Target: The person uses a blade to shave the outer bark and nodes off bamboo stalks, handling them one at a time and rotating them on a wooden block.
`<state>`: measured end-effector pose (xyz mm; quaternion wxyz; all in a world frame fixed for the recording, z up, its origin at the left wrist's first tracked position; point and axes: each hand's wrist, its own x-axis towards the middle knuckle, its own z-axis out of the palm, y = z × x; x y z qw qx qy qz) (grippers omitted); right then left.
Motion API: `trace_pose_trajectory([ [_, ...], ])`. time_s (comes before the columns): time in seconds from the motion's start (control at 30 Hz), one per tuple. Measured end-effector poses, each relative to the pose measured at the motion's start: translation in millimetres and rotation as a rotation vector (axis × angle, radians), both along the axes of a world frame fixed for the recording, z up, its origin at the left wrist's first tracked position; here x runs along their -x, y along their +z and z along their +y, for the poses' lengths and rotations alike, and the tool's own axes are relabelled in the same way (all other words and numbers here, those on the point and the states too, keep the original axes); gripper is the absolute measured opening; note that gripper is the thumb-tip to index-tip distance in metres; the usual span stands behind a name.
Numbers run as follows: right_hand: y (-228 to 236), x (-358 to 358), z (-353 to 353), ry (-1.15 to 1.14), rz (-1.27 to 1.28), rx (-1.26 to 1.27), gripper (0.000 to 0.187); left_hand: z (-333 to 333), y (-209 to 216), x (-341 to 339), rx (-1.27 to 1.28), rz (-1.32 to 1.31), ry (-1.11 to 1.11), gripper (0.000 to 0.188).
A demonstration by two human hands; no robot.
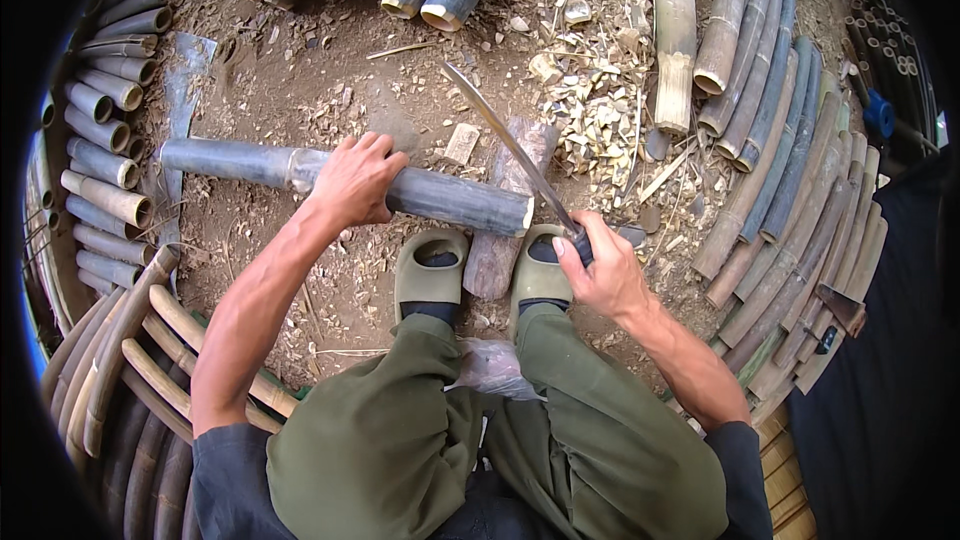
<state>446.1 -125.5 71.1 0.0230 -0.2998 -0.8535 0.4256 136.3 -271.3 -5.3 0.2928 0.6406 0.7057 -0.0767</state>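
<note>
On bare ground before the seated person's feet, a dark bamboo pole (345,178) lay crosswise, pinned by the left hand (355,180) clamped over it. Right hand (600,270) gripped a long knife (510,145), raised near the pole's cut end. Trimming looked underway; the next cut would need a steady pole.

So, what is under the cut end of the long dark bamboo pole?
The long dark bamboo pole lies across a reddish wooden chopping block, on bare earth. The left hand covers part of the pole's top.

Smooth dark bamboo pole (340,180), dull metal blade (510,145), rough wood block (505,230)
</note>
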Motion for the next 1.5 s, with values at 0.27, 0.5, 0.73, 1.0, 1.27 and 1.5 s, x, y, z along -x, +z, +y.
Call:
trace_pose_trajectory([
  [0.27,-44.2,-28.9,14.2,0.125,-0.487,-0.004,0.027,0.5,-10.2,-0.8,0.038,-0.034,0.013,0.043],
  [0.5,-14.7,-9.4,-2.0,0.079,0.148,-0.13,0.032,-14.4,-23.0,-5.2,-0.206,0.028,0.017,0.037],
  [0.73,-19.9,-20.8,7.2,0.02,-0.217,0.07,0.031,-26.5,-28.0,-11.0,-0.373,0.091,0.032,0.031],
  [1.0,-32.5,-16.6,9.1,0.156,-0.421,-0.084,0.026,-27.4,-33.3,-21.9,-0.637,0.146,0.071,0.028],
  [1.27,-19.3,-19.9,-2.2,0.055,0.005,-0.032,0.027,-36.5,-36.1,-26.4,-0.62,0.164,0.08,0.034],
  [1.5,10.2,2.9,7.7,0.03,-0.038,0.131,0.028,-41.3,-40.5,-29.5,-0.733,0.259,0.1,0.029],
])
